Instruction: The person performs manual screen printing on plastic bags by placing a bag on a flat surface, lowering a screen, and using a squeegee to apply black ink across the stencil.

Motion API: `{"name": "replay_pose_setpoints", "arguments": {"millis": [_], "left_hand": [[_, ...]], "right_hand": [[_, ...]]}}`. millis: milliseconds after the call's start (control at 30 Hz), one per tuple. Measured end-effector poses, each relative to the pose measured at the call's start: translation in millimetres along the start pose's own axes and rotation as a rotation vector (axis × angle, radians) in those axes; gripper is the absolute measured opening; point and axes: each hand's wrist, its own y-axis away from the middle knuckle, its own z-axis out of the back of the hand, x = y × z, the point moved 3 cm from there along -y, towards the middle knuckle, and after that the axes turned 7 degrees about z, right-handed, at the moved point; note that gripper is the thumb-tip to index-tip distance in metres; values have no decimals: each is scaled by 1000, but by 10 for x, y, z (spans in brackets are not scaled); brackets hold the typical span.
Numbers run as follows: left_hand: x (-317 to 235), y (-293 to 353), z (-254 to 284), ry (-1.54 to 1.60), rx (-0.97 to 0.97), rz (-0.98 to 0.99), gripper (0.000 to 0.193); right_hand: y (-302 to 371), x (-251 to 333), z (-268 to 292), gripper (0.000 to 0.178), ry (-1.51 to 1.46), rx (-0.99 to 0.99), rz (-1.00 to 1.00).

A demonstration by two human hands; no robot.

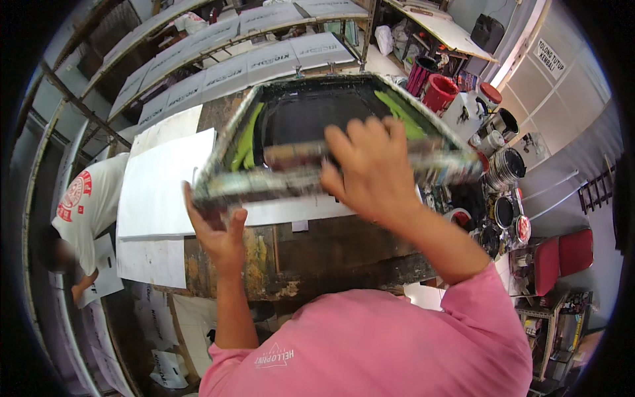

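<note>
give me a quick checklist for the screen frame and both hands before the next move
1. Right hand gripping the squeegee: ok.
2. Left hand at the frame's near left corner: ok; firmness of hold, cannot tell.
3. Frame steady: cannot tell, its near edge is blurred.
4. White sheet squarely placed under the frame: cannot tell, mostly hidden.
5. Co-worker's hand away from the frame: ok, off at far left.

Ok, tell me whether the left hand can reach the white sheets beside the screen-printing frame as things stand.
Probably yes: the left hand, at the near left corner of the screen-printing frame, is close to the white sheets, and nothing visible blocks the way.
</note>
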Motion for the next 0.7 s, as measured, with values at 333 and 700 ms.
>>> {"name": "replay_pose_setpoints", "arguments": {"millis": [333,700], "left_hand": [[931,619,-285,-1390,536,175,119],[748,482,-484,-1075,447,36,106]], "right_hand": [[-937,-447,262,31,13,-127,7],[-1267,-649,255,47,47,-77,-21]]}}
